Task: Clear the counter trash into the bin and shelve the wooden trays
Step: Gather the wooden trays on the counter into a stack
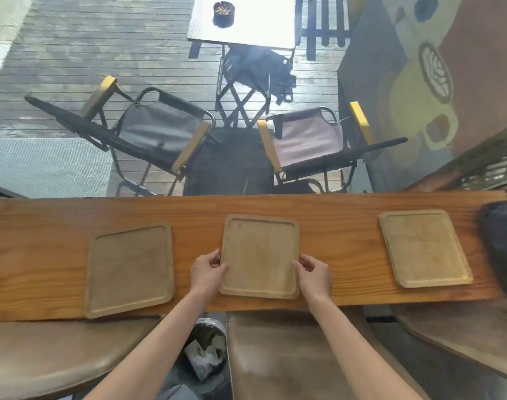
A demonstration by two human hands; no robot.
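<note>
Three empty wooden trays lie in a row on a long wooden counter (44, 226). The middle tray (259, 252) is held at both sides: my left hand (207, 272) grips its left edge and my right hand (314, 274) grips its right edge. The left tray (129, 269) is darker and lies flat, untouched. The right tray (424, 248) is pale and lies flat too. Below the counter, between two seats, a bin (206, 353) with crumpled paper trash in it shows between my forearms.
Brown cushioned seats (275, 356) stand on my side of the counter. Beyond the counter's far edge are two folding chairs (160, 131), a small table with an ashtray (223, 14) and a plank deck. A dark object (503, 243) sits at the counter's right end.
</note>
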